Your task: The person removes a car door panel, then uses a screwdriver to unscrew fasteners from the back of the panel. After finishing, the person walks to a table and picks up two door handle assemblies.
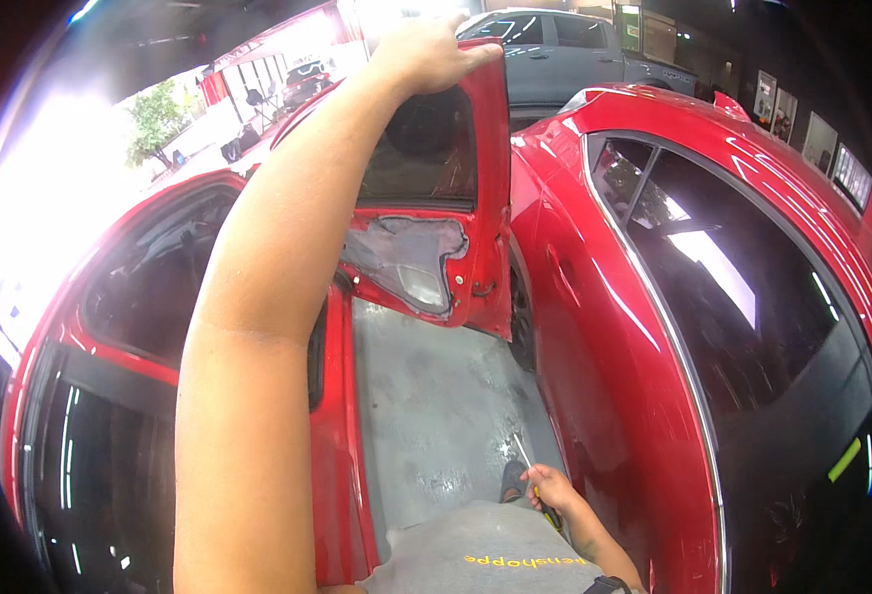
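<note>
My left arm reaches up and forward, and my left hand (434, 57) grips the top corner of an open red car door (490, 198). The door's inner panel is off, so a greyish sheet (406, 247) shows over part of its bare inside, torn or cut at the edge. Low in front of my body, my right hand (551, 487) is closed around a screwdriver (523, 451). Its thin metal shaft points up and away from me, and part of a yellow and black handle shows below the fingers. The screwdriver touches nothing else that I can see.
I stand on a grey floor (436, 396) in a narrow gap between two red cars. The door's car (337, 475) is on my left; the other car (604, 346) stands close on the right, near the door's outer edge. A grey pickup (555, 69) is parked beyond.
</note>
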`<state>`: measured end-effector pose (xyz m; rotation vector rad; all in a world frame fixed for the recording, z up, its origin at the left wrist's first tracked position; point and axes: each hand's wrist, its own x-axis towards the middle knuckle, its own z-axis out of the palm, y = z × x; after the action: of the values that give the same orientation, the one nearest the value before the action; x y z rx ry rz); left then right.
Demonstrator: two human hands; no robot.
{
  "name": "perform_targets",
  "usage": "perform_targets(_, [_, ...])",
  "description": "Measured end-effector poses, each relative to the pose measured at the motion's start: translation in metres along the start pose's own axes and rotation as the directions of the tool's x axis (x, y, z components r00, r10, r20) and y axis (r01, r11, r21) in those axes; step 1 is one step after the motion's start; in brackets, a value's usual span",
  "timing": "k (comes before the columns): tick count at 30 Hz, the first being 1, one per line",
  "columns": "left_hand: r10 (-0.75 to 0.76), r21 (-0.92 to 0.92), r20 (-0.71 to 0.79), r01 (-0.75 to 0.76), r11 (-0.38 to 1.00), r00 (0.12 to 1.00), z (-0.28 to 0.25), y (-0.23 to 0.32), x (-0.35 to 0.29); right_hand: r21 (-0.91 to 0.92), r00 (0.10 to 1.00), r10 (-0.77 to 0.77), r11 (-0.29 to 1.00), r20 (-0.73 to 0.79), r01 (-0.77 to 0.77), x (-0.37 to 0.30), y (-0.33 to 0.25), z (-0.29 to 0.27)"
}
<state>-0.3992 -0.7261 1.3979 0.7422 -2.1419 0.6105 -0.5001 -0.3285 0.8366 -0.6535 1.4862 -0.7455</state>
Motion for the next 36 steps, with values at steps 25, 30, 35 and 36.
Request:
perform_targets(25, [-0.319, -0.407, -0.5, 0.106, 0.907, 0.805, 0.029, -0.116, -0.134, -0.166, 0.781, 0.58, 0.815, 0.231, -0.556, 0.373, -0.039, -0.074])
perform_targets(30, [-0.676, -0.593, -0.606, 0.329, 0.735, 0.419, -0.031, -0.147, -0.199, -0.085, 0.77, 0.604, 0.795, 0.204, -0.601, 0.435, -0.086, -0.09])
perform_targets(35, [-0.514, -0.321, -0.826, 0.559, 0.765, 0.23, -0.024, -0.161, -0.199, -0.189, 0.817, 0.547, 0.835, 0.18, -0.517, 0.51, -0.187, -0.096])
perform_targets(36, [-0.472, -0.277, -0.86, 0.601, 0.75, 0.192, -0.022, -0.164, -0.201, -0.207, 0.83, 0.523, 0.849, 0.194, -0.486, 0.523, -0.201, -0.096])
